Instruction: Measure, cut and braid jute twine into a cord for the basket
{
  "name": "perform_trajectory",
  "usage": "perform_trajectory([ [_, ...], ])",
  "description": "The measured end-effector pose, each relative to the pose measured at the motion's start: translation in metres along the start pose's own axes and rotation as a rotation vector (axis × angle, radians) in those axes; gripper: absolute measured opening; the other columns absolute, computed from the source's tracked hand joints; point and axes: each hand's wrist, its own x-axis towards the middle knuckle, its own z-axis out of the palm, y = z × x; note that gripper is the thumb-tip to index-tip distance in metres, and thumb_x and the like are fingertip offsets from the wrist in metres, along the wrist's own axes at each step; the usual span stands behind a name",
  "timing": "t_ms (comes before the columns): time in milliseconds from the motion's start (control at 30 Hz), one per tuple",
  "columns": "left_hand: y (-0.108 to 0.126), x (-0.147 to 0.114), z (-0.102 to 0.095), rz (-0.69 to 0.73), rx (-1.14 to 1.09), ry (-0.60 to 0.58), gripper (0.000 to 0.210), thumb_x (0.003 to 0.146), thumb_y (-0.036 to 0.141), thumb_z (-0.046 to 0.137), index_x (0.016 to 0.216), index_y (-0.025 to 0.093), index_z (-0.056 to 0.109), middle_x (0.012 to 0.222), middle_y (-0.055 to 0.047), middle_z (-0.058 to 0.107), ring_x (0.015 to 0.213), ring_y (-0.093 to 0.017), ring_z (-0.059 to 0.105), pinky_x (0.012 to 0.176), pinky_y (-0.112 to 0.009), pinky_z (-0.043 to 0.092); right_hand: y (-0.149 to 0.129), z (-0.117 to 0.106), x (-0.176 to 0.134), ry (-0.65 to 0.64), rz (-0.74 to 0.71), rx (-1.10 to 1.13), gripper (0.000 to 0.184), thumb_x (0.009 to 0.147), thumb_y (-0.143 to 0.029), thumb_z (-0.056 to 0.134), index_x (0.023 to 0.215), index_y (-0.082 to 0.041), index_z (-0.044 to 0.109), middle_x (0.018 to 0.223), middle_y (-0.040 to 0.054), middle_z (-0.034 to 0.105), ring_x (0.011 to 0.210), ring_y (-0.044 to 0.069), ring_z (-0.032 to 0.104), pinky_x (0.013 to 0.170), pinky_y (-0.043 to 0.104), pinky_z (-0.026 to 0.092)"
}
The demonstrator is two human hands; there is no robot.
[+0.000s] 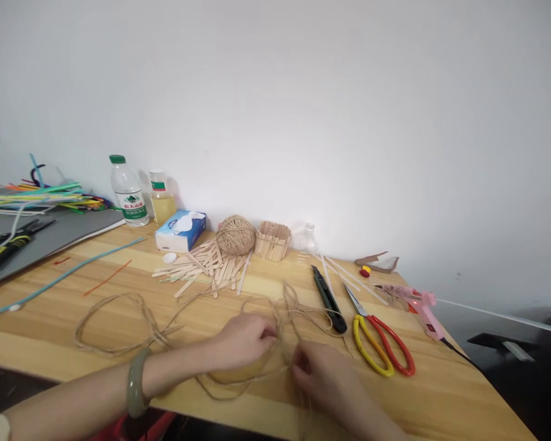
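My left hand (250,338), with a jade-green bangle (138,383) on its wrist, is closed on jute twine (288,309) low over the front of the wooden table. Just to its right, my right hand (324,370) is curled in a pinch on the twine as well, and strands hang below it past the table edge. The fingertips of both hands are partly hidden. Loose loops of twine spread around and behind the hands. Another twine bundle (119,300), gathered at its right end, lies left of my left forearm.
Right of my hands lie a black utility knife (329,300), red-and-yellow scissors (379,343) and a pink glue gun (416,303). Behind are craft sticks (206,263), a twine ball (236,235), a stick basket (273,241), a tissue pack (181,231) and a water bottle (129,193). Pliers (11,245) lie far left.
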Motion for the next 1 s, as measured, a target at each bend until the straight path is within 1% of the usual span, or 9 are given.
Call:
perform_trajectory([
  [100, 0.006, 0.004, -0.001, -0.085, -0.092, -0.072, 0.017, 0.07, 0.02, 0.048, 0.057, 0.016, 0.058, 0.056, -0.001, 0.054, 0.057, -0.014, 0.046, 0.056, -0.026, 0.032, 0.002, -0.001, 0.002, -0.016, -0.012, 0.357, 0.008, 0.066, -0.013, 0.046, 0.064, -0.017, 0.052, 0.062, 0.0024, 0.059, 0.06, 0.015, 0.053, 0.052, 0.022, 0.032],
  [233, 0.015, 0.005, -0.003, -0.29, -0.595, -0.129, 0.021, 0.071, 0.033, 0.056, 0.073, 0.013, 0.061, 0.065, -0.002, 0.059, 0.058, -0.012, 0.052, 0.058, -0.024, 0.037, 0.002, 0.0, 0.002, -0.083, -0.012, 0.763, 0.004, 0.067, -0.019, 0.052, 0.065, -0.017, 0.048, 0.063, 0.0004, 0.058, 0.061, 0.013, 0.053, 0.055, 0.022, 0.036],
  [300, 0.019, 0.005, -0.004, -0.284, -0.765, -0.128, 0.026, 0.064, 0.029, 0.065, 0.085, 0.014, 0.062, 0.072, -0.002, 0.061, 0.062, -0.012, 0.055, 0.063, -0.025, 0.04, -0.001, -0.001, 0.001, -0.126, -0.001, 0.907, 0.011, 0.066, -0.023, 0.056, 0.066, -0.017, 0.047, 0.062, 0.0003, 0.059, 0.06, 0.013, 0.054, 0.057, 0.022, 0.036],
  [400, 0.024, 0.003, -0.008, -0.157, -0.856, -0.142, 0.04, 0.057, 0.018, 0.07, 0.096, 0.015, 0.061, 0.071, -0.001, 0.06, 0.061, -0.011, 0.055, 0.065, -0.027, 0.043, -0.007, -0.005, -0.001, -0.167, 0.016, 1.068, 0.021, 0.064, -0.03, 0.062, 0.067, -0.017, 0.046, 0.063, 0.0005, 0.061, 0.059, 0.012, 0.055, 0.058, 0.023, 0.038],
  [533, 0.027, 0.001, -0.012, -0.029, -0.841, -0.13, 0.033, 0.063, 0.016, 0.067, 0.096, 0.013, 0.063, 0.07, -0.002, 0.06, 0.061, -0.01, 0.055, 0.064, -0.025, 0.043, -0.01, -0.011, -0.003, -0.154, 0.011, 1.173, 0.029, 0.064, -0.035, 0.067, 0.072, -0.017, 0.045, 0.062, -0.0004, 0.061, 0.056, 0.011, 0.055, 0.057, 0.022, 0.038],
  [633, 0.026, 0.001, -0.015, -0.031, -0.849, -0.091, 0.033, 0.065, 0.016, 0.066, 0.097, 0.013, 0.063, 0.074, -0.002, 0.06, 0.057, -0.008, 0.053, 0.061, -0.023, 0.043, -0.01, -0.011, -0.003, -0.139, 0.012, 1.242, 0.029, 0.064, -0.034, 0.068, 0.074, -0.017, 0.046, 0.065, 0.0004, 0.063, 0.056, 0.01, 0.056, 0.057, 0.021, 0.039],
  [800, 0.021, 0.001, -0.019, -0.02, -0.849, -0.075, 0.043, 0.068, 0.015, 0.061, 0.111, 0.016, 0.057, 0.092, -0.006, 0.062, 0.047, -0.005, 0.051, 0.051, -0.021, 0.04, -0.009, -0.014, -0.007, -0.127, 0.019, 1.317, 0.026, 0.065, -0.031, 0.065, 0.078, -0.016, 0.05, 0.063, 0.0001, 0.062, 0.054, 0.01, 0.055, 0.057, 0.021, 0.038],
  [900, 0.021, 0.0, -0.02, -0.018, -0.803, -0.079, 0.048, 0.07, 0.015, 0.059, 0.117, 0.017, 0.052, 0.097, -0.008, 0.062, 0.046, -0.005, 0.051, 0.049, -0.02, 0.04, -0.011, -0.021, -0.009, -0.101, 0.058, 1.285, 0.025, 0.068, -0.034, 0.059, 0.083, -0.015, 0.053, 0.063, 0.0012, 0.063, 0.055, 0.012, 0.057, 0.058, 0.023, 0.04],
  [1000, 0.024, -0.001, -0.019, -0.017, -0.737, -0.085, 0.049, 0.07, 0.015, 0.06, 0.118, 0.018, 0.052, 0.098, -0.008, 0.063, 0.048, -0.006, 0.054, 0.05, -0.021, 0.041, -0.016, -0.024, -0.005, -0.049, 0.064, 1.163, 0.035, 0.07, -0.046, 0.056, 0.086, -0.014, 0.056, 0.064, 0.0022, 0.062, 0.055, 0.013, 0.057, 0.056, 0.024, 0.042],
])
